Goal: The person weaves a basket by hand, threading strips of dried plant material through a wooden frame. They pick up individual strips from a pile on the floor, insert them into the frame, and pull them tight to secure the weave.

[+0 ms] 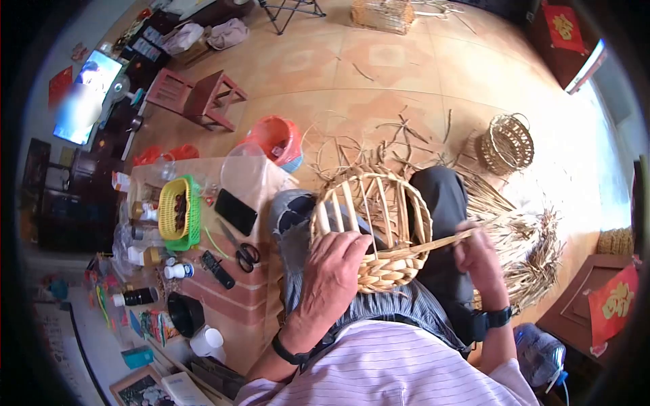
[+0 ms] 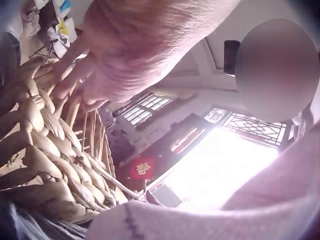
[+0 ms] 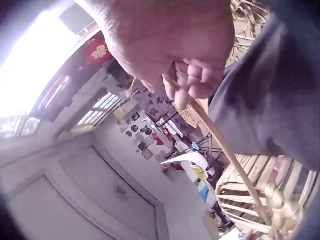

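A partly woven straw basket (image 1: 389, 275) rests on the person's lap, its open stakes facing away and its thick braided weave near the body. The left hand (image 1: 332, 267) grips the basket at its left side; in the left wrist view its fingers (image 2: 62, 90) curl in among the stakes beside the braid (image 2: 55, 155). Off to the right, the right hand (image 1: 479, 257) holds the end of a long straw strand (image 1: 440, 241) that runs taut from the weave. In the right wrist view the curled fingers (image 3: 192, 82) close round that strand (image 3: 225, 145).
Loose straw (image 1: 521, 264) lies on the floor at the right, near a finished small basket (image 1: 508, 145). On the low table (image 1: 240, 298) at the left are scissors (image 1: 245, 254), a phone (image 1: 235, 211), a remote (image 1: 218, 269) and a yellow-green basket (image 1: 179, 210). A red stool (image 1: 213, 101) stands beyond.
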Demonstrator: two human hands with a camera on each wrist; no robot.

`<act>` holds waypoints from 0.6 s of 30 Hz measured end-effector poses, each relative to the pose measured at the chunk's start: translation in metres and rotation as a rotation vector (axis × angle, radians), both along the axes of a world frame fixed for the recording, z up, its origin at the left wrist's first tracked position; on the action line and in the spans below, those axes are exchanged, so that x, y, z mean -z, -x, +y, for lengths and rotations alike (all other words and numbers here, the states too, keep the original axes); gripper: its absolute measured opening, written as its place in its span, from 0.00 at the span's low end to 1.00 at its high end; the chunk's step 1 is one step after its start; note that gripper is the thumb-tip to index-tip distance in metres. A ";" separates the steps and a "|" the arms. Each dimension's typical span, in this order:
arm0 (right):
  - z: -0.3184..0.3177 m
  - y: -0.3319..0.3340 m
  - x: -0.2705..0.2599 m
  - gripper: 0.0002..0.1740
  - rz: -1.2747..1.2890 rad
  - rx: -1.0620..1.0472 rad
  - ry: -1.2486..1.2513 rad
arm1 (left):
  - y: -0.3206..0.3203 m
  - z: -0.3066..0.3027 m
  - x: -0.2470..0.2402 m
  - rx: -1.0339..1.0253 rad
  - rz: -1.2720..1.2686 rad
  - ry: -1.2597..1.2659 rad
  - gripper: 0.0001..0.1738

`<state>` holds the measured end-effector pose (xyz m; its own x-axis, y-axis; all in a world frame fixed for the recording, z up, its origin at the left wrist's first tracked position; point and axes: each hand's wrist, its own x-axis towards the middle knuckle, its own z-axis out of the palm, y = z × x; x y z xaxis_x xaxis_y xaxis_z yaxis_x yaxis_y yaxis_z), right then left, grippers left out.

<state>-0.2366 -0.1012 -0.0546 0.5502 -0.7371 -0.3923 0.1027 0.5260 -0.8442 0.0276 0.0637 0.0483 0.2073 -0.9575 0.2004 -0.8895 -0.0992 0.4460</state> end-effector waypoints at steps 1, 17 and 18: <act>0.006 -0.009 -0.009 0.17 -0.011 -0.039 -0.015 | 0.003 -0.003 0.004 0.033 0.031 0.009 0.18; 0.031 -0.037 -0.041 0.07 -0.109 -0.377 0.268 | -0.007 -0.024 0.038 0.206 0.289 -0.131 0.15; 0.027 -0.037 -0.038 0.07 -0.107 -0.346 0.284 | -0.008 -0.025 0.037 0.208 0.292 -0.137 0.15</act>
